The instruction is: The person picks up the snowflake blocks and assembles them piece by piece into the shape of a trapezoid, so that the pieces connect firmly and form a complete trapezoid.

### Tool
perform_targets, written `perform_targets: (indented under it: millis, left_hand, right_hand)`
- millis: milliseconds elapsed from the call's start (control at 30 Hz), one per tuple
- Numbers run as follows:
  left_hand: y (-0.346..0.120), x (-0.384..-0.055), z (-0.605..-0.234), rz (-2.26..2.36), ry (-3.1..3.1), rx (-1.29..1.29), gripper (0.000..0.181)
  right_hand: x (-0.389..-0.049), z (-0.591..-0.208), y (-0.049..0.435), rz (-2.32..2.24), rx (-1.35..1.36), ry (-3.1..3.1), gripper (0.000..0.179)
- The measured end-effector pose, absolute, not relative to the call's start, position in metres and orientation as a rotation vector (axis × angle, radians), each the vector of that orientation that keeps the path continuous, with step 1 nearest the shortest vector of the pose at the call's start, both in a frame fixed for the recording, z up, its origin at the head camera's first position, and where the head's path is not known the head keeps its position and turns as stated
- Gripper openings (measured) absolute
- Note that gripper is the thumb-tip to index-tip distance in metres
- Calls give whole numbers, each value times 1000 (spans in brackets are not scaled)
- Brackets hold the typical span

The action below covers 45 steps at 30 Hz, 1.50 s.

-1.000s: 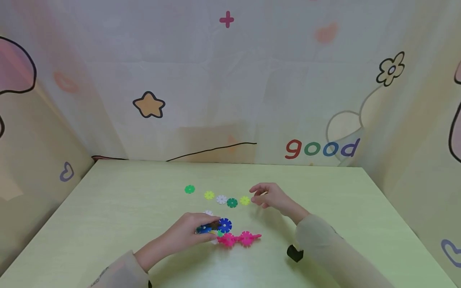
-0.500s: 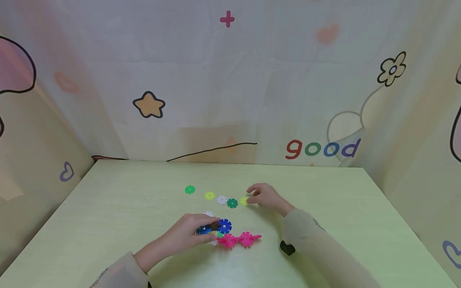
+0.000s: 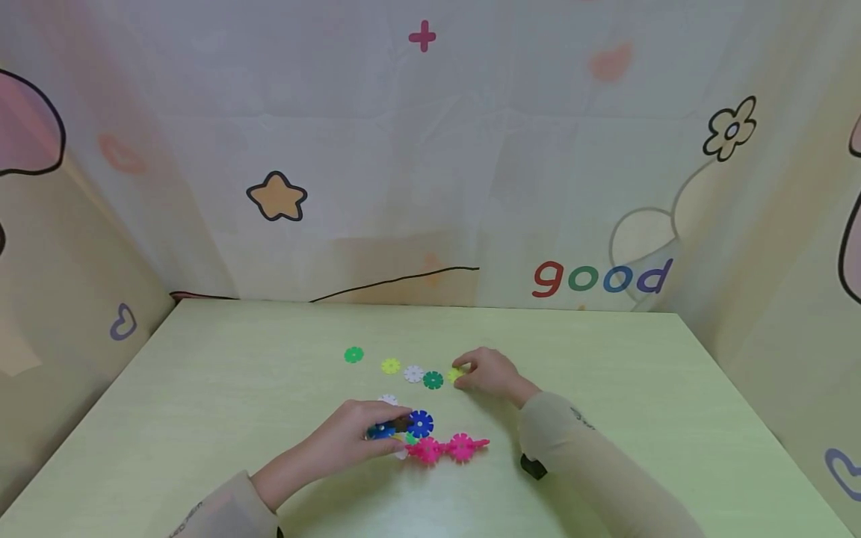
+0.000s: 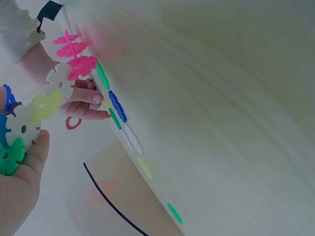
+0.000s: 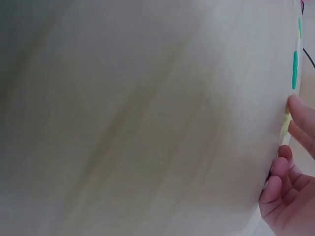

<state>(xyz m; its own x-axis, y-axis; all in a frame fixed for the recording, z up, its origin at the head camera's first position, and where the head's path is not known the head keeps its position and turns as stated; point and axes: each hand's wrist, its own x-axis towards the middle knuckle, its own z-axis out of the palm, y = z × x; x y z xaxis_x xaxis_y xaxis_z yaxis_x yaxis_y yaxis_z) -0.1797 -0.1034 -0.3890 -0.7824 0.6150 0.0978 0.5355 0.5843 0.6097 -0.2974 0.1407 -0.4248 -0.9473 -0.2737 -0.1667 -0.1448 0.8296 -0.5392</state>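
My left hand holds a joined chain of plastic snowflake discs between thumb and fingers. In the left wrist view the chain runs from a green disc through a white disc, a yellow disc and another white one to several pink discs. Blue and dark pieces are partly hidden by the hand. Farther back, my right hand pinches a loose yellow disc at the table surface, thumb and index finger at its edges. The right wrist view shows its yellow edge between the fingertips.
Left of the right hand lie a dark green disc, a white disc, a yellow disc and a green disc. A blue disc and another white disc lie near the left hand. A printed curtain stands behind the table.
My right hand has moved left and slightly nearer, onto the yellow disc, and its thumb and index finger have closed on it. The left hand and its chain have stayed almost still.
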Motion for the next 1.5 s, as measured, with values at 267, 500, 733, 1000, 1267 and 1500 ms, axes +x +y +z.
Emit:
perform_targets:
  millis: [267, 500, 733, 1000, 1267, 1500]
  left_hand:
    - [-104, -180, -390, 975, 2692, 993, 41]
    - [-105, -179, -392, 986, 2707, 1046, 41]
    - [-104, -178, -393, 998, 2693, 1036, 41]
    - [-104, -180, -394, 1021, 2686, 1028, 41]
    - [-103, -180, -394, 1023, 2691, 1050, 41]
    - [-103, -180, -394, 1017, 2695, 1056, 41]
  right_hand:
    - [-297, -426, 142, -785, -336, 2788, 26]
    - [-289, -427, 146, -830, -308, 2771, 23]
    - [-277, -427, 155, -970, -254, 2695, 18]
    - [-263, -417, 169, -1118, -236, 2590, 11]
    - [-247, -401, 179, -1333, -362, 2467, 16]
    - [-231, -387, 176, -1415, -406, 2407, 19]
